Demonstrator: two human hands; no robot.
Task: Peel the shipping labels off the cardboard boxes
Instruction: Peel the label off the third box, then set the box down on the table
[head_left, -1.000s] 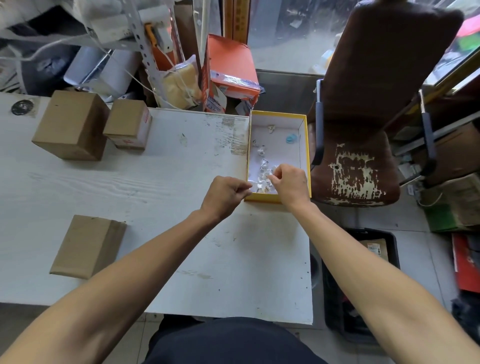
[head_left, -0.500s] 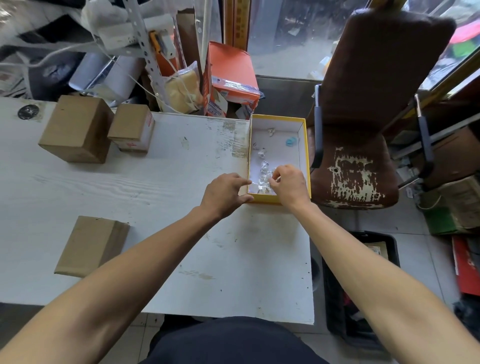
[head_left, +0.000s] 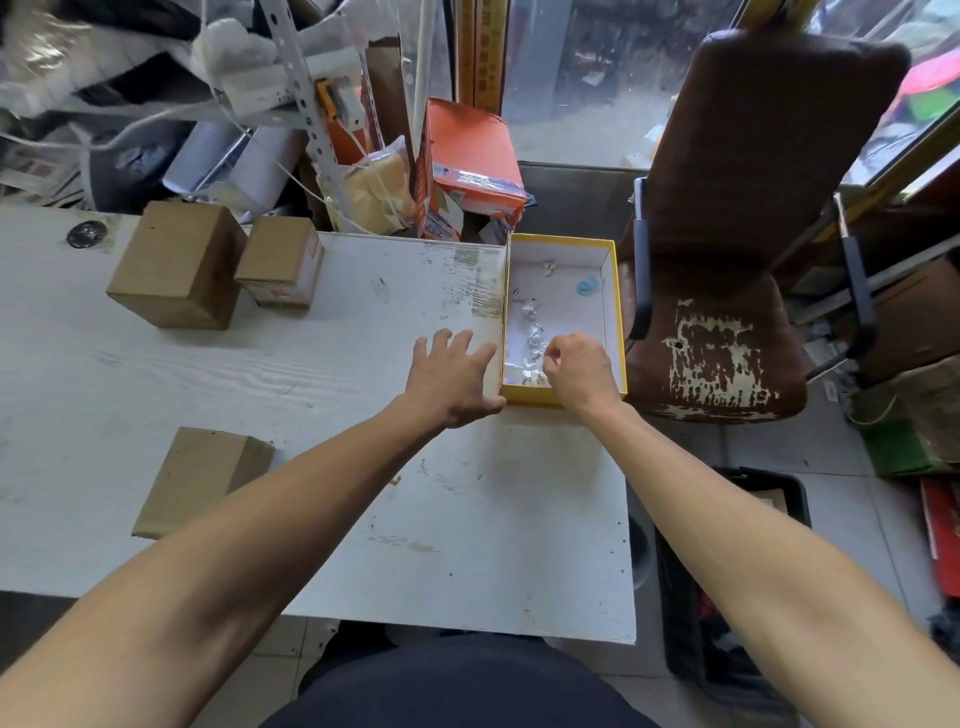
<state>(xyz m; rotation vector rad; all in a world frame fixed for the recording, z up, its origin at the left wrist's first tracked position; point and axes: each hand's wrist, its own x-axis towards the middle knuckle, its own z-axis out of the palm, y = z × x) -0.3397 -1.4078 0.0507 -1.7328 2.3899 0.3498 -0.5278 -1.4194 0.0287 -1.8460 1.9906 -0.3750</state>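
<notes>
The left hand lay spread, fingers straight, beside the yellow tray at the bench's right edge. The right hand curled over crumpled label scraps inside it; whether it pinched one could not be told. Two cardboard boxes stood near the far left edge, a third box near the front.

Three brown cardboard boxes on white table; crumpled label scraps in yellow tray

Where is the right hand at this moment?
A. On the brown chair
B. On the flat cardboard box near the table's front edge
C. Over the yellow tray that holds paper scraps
C: the right hand is over the yellow tray, fingers curled among the paper scraps.
</notes>
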